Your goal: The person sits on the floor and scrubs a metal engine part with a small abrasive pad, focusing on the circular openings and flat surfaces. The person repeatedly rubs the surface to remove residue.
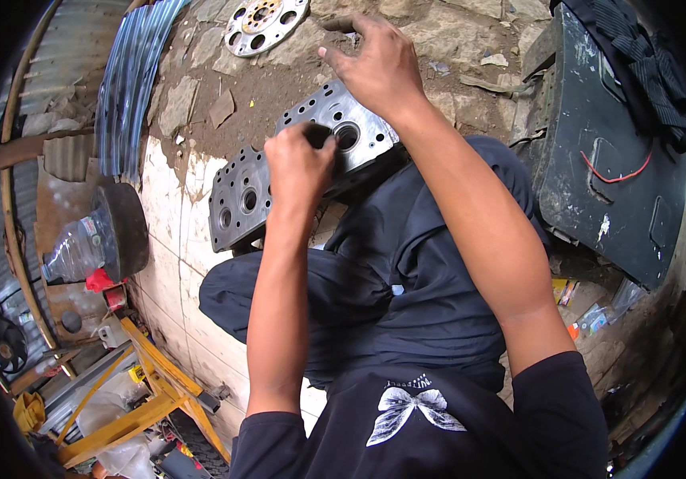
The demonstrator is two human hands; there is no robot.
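Observation:
Across my lap and the ground before it lies grey machined metal that looks like a cylinder head [235, 199], with round bores and bolt holes. My left hand covers its middle, so I cannot tell whether it is one piece or two. My left hand [301, 164] is closed on top of the metal, thumb beside a large bore; anything inside the curled fingers is hidden. Farther out, my right hand [379, 68] hangs above the metal's far right edge, thumb and forefinger apart, with nothing visible between them. A round metal plate [287, 30] with large holes rests beyond it.
A dark metal panel [567, 152] carrying a red wire [622, 177] and dark cloth [638, 68] stands at right. At left are a blue corrugated sheet [131, 88], a clear plastic bottle [75, 251], a black rounded object [129, 231] and a yellow frame [127, 431]. Stones cover the far ground.

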